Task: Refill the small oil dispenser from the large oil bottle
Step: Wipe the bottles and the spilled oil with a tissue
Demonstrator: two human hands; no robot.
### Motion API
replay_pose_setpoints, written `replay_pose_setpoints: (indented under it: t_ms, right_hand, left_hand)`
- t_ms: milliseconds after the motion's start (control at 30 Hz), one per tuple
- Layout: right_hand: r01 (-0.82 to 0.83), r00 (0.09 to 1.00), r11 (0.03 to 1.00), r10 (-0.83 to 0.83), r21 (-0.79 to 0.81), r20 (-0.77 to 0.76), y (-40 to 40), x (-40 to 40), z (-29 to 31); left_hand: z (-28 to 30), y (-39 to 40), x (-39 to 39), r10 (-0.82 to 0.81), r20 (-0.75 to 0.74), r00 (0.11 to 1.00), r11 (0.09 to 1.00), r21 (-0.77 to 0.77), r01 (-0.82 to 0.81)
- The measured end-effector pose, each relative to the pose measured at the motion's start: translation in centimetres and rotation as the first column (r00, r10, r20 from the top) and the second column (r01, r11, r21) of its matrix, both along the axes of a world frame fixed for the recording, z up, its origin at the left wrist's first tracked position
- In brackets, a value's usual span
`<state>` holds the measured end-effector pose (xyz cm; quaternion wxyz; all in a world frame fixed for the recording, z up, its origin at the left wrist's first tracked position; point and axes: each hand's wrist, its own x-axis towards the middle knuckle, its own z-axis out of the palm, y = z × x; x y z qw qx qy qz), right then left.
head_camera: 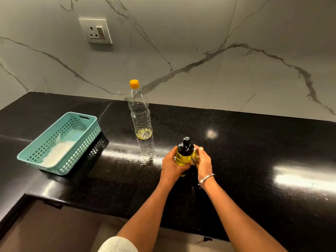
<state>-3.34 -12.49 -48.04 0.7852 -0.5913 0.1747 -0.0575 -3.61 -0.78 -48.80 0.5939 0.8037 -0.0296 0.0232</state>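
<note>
Both hands, left (171,165) and right (203,161), wrap the upright dispenser (184,155) on the counter (254,142), capped bottle (141,113) standing behind; likely wiping or tightening, so keep it vertical, gripped firmly.

A teal plastic basket with perforated walls (81,140) sits on the glossy black stone countertop (254,160), at about nine o'clock. Inside it lies a white crumpled cloth or paper (58,151). At eleven o'clock, a white wall socket with a switch (96,31) is set in the grey-veined marble backsplash (200,51).
</note>
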Motion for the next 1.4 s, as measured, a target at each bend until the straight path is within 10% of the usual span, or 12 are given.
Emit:
replay_pose_setpoints:
  t_ms: [433,833,1400]
  right_hand:
    - [-0.153,0.988,0.956,0.156,0.250,0.009,-0.1,0.6,4.2]
    - [-0.607,0.763,0.750,0.643,0.264,-0.070,-0.7,1.4,9.6]
    - [-0.200,0.959,0.979,0.203,-0.036,0.200,0.1,0.7,8.2]
  left_hand:
    - [4.0,2.5,0.4,-0.332,-0.060,0.942,0.942,-0.069,0.328]
    - [6.5,3.9,-0.2,-0.431,-0.111,0.895,0.899,-0.135,0.416]
    - [7.1,4.9,0.9,-0.206,0.041,0.978,0.955,-0.212,0.210]
